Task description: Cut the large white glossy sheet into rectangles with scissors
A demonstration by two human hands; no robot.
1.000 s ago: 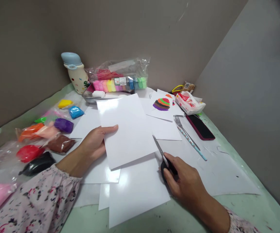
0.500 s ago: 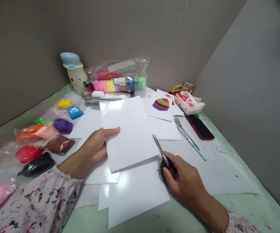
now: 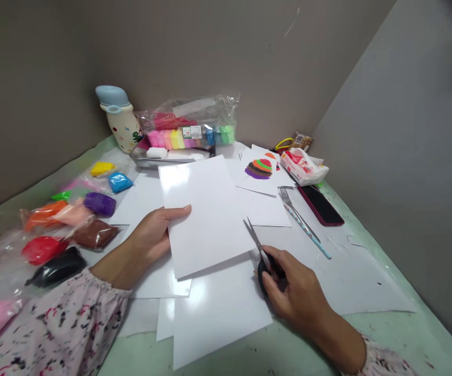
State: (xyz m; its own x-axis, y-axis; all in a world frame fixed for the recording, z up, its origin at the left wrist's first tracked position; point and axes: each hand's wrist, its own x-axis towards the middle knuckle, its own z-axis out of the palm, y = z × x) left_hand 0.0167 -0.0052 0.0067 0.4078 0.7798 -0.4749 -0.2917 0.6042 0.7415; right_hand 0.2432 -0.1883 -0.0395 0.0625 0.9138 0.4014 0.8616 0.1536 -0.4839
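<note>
My left hand (image 3: 156, 233) grips the left edge of a white sheet of paper (image 3: 210, 219), thumb on top and fingers hidden beneath. The sheet is held above other white sheets (image 3: 222, 313) lying on the table. In my right hand (image 3: 298, 282) is a pair of scissors (image 3: 258, 243) with black handles, fingers closed round the loops. Its slightly parted blades point up and left, beside the sheet's right edge; whether they touch the paper I cannot tell. A card with a striped, coloured shape (image 3: 259, 169) lies beyond the scissors.
Bagged coloured clay (image 3: 96, 233) spreads along the left. A bottle (image 3: 122, 125) and a clear bag of clay (image 3: 190, 122) stand at the back. To the right lie a fork (image 3: 288, 198), a patterned blue stick (image 3: 312, 237), a phone (image 3: 320, 205) and a tissue pack (image 3: 303, 166).
The whole view has shifted very slightly. Both hands keep nearly the same pose, with the paper in the left and the scissors in the right.
</note>
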